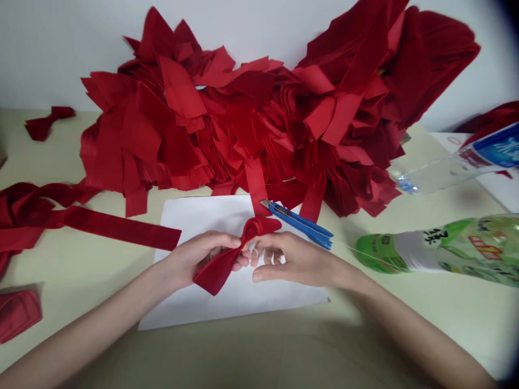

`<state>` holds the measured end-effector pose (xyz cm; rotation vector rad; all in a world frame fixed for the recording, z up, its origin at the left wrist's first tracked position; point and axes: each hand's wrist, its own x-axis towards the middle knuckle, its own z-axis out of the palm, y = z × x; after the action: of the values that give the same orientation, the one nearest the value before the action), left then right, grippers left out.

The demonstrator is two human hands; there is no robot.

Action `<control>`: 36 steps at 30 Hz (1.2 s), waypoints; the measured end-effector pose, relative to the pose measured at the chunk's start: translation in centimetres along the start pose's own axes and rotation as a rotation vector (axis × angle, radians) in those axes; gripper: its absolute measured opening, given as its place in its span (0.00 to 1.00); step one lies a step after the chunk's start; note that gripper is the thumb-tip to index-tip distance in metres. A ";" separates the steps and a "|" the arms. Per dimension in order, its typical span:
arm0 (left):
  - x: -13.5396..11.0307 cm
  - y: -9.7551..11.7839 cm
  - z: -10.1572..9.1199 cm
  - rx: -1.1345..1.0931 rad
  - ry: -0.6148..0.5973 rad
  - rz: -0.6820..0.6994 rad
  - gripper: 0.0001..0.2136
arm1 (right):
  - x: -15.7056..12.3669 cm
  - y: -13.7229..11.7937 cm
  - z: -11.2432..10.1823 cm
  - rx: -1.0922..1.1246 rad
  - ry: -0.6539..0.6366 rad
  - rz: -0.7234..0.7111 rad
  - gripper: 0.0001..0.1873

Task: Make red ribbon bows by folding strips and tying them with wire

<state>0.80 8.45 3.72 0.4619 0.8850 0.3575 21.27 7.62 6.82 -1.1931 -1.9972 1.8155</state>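
My left hand [203,256] pinches the gathered middle of a red fabric bow piece [225,262] over a white sheet of paper [194,216]. My right hand [290,259] meets it from the right, with its fingertips curled and pinched at the same middle, where a thin thread or wire seems to run. The piece's upper end curls up toward a blue utility knife [302,224] lying on the paper's far right corner.
A big heap of cut red fabric strips [251,108] fills the back of the table. A long red ribbon [101,224] lies at the left. A green-capped bottle [438,251] and a clear bottle [454,165] lie at the right.
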 end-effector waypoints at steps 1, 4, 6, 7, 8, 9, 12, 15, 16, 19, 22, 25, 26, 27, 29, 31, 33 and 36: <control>0.0 -0.1 0.1 -0.008 0.006 -0.006 0.08 | 0.2 0.0 0.3 0.030 0.028 0.000 0.12; 0.1 -0.2 0.2 -0.023 0.040 -0.007 0.07 | 0.7 0.0 0.9 0.077 0.109 0.031 0.14; 0.2 -0.3 0.1 -0.022 0.066 -0.004 0.07 | 0.7 -0.1 1.1 0.107 0.139 0.055 0.15; 0.2 -0.4 0.1 -0.022 0.070 -0.003 0.07 | 0.7 -0.1 1.2 0.128 0.148 0.065 0.15; 0.2 -0.4 0.0 -0.023 0.070 -0.003 0.07 | 0.6 -0.1 1.3 0.145 0.160 0.076 0.15; 0.2 -0.5 0.0 -0.022 0.067 -0.003 0.07 | 0.6 -0.2 1.4 0.154 0.174 0.086 0.16; 0.2 -0.4 0.0 -0.009 0.066 0.004 0.07 | 0.4 -0.6 1.6 0.159 0.200 0.100 0.16; 0.2 -0.2 0.1 0.008 0.066 0.023 0.08 | 0.3 -0.7 1.6 0.149 0.162 0.098 0.15; 0.1 -0.1 0.1 0.011 0.062 0.029 0.08 | 0.3 -0.7 1.5 0.143 0.151 0.087 0.15; -0.1 0.3 0.1 0.015 0.065 0.046 0.08 | 0.2 -0.2 0.8 0.088 0.181 0.020 0.16; -0.3 0.7 0.1 0.020 0.091 0.064 0.08 | -0.1 0.4 -0.2 -0.037 0.204 0.001 0.17; -0.4 1.0 0.0 0.031 0.110 0.069 0.07 | -0.3 0.9 -0.9 -0.161 0.111 0.033 0.15; -0.4 1.1 0.0 0.042 0.107 0.074 0.07 | -0.3 1.0 -1.0 -0.171 0.075 0.027 0.12; -0.4 1.1 0.0 0.060 0.096 0.080 0.08 | -0.3 1.0 -0.9 -0.165 0.046 0.008 0.11; -0.5 1.0 0.0 0.111 0.065 0.097 0.08 | -0.1 1.0 -0.6 -0.120 -0.005 -0.059 0.18; -0.7 0.9 0.2 0.167 0.043 0.114 0.08 | 0.1 0.8 -0.1 -0.046 -0.058 -0.120 0.27; -1.0 0.9 0.5 0.215 0.039 0.119 0.07 | 0.3 0.5 0.5 0.064 -0.078 -0.126 0.28; -1.3 1.0 1.0 0.262 0.058 0.112 0.08 | 0.5 -0.1 1.3 0.248 0.010 -0.031 0.15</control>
<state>0.72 8.44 5.68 0.7477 0.9693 0.3600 20.08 7.00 6.46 -1.0872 -1.7128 1.9677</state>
